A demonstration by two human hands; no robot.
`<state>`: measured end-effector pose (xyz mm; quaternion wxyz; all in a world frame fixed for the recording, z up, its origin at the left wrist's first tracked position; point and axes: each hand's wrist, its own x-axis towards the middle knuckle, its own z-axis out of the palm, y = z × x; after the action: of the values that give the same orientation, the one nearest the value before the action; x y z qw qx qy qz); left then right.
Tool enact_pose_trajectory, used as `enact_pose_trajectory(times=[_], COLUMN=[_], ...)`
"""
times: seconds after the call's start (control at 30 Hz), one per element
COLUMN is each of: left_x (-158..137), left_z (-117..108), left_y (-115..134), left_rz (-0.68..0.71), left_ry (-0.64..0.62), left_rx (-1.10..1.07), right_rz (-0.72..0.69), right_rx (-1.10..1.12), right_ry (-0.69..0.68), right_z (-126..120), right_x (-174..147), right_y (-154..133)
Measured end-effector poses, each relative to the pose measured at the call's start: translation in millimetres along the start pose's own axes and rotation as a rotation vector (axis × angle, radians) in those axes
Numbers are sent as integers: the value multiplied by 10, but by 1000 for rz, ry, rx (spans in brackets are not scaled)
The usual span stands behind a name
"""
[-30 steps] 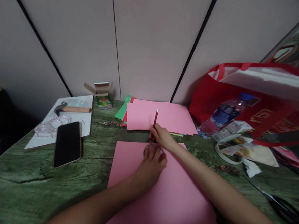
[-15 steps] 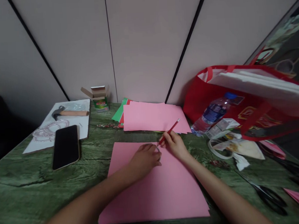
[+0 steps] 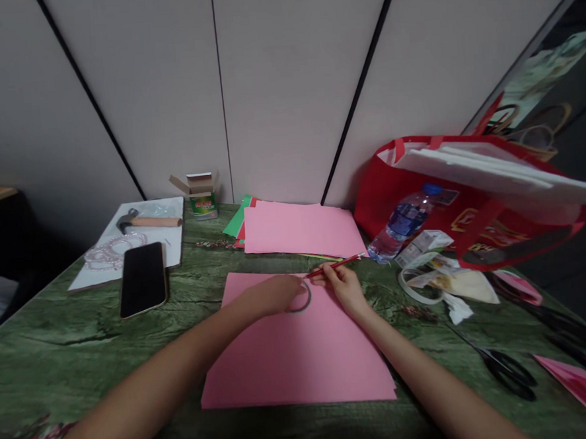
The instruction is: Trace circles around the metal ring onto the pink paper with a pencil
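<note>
A stack of pink paper lies flat in front of me. On its upper part sits a thin grey ring, with pink showing through its middle. My left hand holds the ring from the left, its back toward me and most of its fingertips hidden. In my right hand, closed in a writing grip, is a red pencil with a pale end. It leans low to the right, its tip close to the ring's upper edge.
More pink sheets lie behind. Left are a phone, a hammer and a small box. Right are a bottle, a red bag, a white tape roll and scissors.
My left hand has turned and shifted left, uncovering the ring. The pencil has tipped from steep to nearly flat, pointing right. The whole view has shifted slightly.
</note>
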<state>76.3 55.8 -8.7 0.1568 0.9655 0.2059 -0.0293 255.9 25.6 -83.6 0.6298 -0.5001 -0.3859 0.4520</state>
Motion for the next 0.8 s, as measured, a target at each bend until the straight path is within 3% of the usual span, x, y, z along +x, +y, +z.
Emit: enact_pose_trajectory(times=[0.3,0.63,0.8], left_x=[26,196,207], left_z=[-138,-141,-123], left_y=[181,122,119], left_rz=[-159,-99,-54], left_ry=[-82,-156,-139], left_rx=[185,308,357], right_rz=[-54,-229,-347], right_rx=[-154,-344,-555], right_ry=[58,44,4], right_z=[-72,-1,58], right_x=[-377,-894,-1044], right_y=[-76,-91,-129])
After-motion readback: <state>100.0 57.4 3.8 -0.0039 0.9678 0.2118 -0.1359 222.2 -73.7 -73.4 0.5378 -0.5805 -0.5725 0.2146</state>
